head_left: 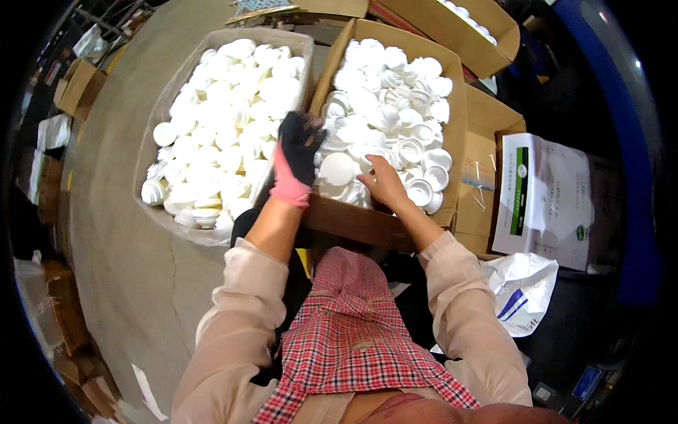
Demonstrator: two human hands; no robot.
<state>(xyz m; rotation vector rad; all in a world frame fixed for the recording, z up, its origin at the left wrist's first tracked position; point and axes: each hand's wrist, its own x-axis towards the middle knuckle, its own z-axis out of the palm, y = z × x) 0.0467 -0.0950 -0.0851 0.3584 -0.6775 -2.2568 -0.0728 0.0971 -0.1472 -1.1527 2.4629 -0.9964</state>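
My right hand (387, 182), bare, is over the near part of a cardboard box (357, 219) heaped with white plastic lids (395, 106). Its thumb and fingers close on the right edge of a round, flat-faced white lid (337, 169). My left hand (298, 150) wears a black glove with a pink cuff. It hovers above the left wall of this box, its fingers loosely bent and apart, with nothing visible in them. Left of it stands a box lined with clear plastic (152, 116), also piled with white lids (226, 120). The palm side of the left hand is hidden.
Right of the lid box is an open carton (470, 219) with a few thin white sticks. Beside that lie a white printed package (540, 198) and a crumpled white bag (526, 290). Another carton (487, 53) with white pieces stands at the far right. Cartons (79, 88) line the left side.
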